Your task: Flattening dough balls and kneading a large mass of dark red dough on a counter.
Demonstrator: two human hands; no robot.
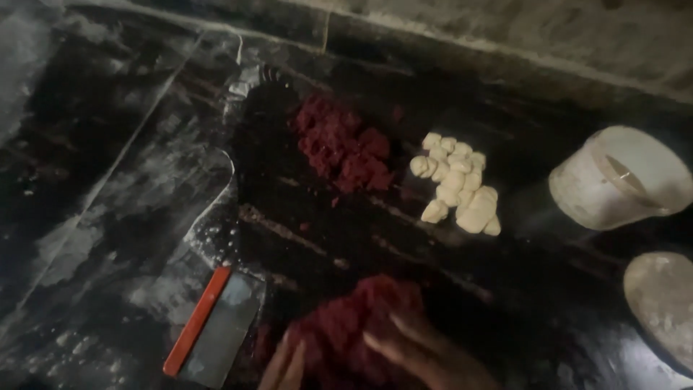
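Nearest the camera, both hands press on a lump of dark red dough (361,321) at the near edge of the dark, flour-dusted desk (108,144). The left hand (287,365) lies flat against the lump's near-left side, fingers stretched out. The right hand (426,354) rests on its right side, fingers spread over the top. Neither is clenched; both bear on the dough with loose, open fingers rather than gripping it.

Kneading here looks best done by pushing the mass away from the body and folding it back, keeping it on the floured patch so it does not stick. That is a judgement, since the picture is dim and blurred.

Just left of the hands lies a flat metal scraper with a red handle (209,328), close enough to catch a wrist on a wide sweep. Straight ahead the desk offers open room until a second heap of red dough (343,148). To its right, apart from it, sits a cluster of small pale dough pieces (458,184).

Far right, a white bucket (621,177) lies tilted. A round pale disc (660,303) sits nearer, by the right edge — both well apart from the hands. Beyond everything runs a pale wall (541,29).
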